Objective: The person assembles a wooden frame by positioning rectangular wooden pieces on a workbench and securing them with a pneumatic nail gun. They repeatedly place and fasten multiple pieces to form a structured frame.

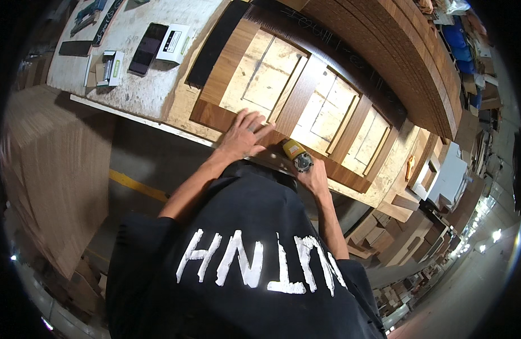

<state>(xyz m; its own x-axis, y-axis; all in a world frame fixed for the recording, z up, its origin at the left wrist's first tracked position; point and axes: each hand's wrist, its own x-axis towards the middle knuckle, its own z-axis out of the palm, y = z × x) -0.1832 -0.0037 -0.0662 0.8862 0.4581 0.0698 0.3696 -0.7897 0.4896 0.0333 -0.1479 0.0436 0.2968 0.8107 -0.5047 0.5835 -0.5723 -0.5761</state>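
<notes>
My left hand (244,135) lies with fingers spread on the front rail of a brown wooden frame (211,116), near its left end. My right hand (314,176) is wrapped round a yellow power tool (293,149) with a round grey cap. The tool rests at or just over the same front rail, right of my left hand; its tip is hidden. Two crosspieces (300,96) divide the frame into three openings, and thin strips run along them. The frame lies flat on a worn wooden workbench (178,116).
On the bench's left lie a dark phone (147,50), a white box (173,44) and a small open carton (107,69). Long brown boards (396,51) are stacked behind the frame. A tall panel stack (57,164) stands at left. Wood offcuts (379,234) sit at right.
</notes>
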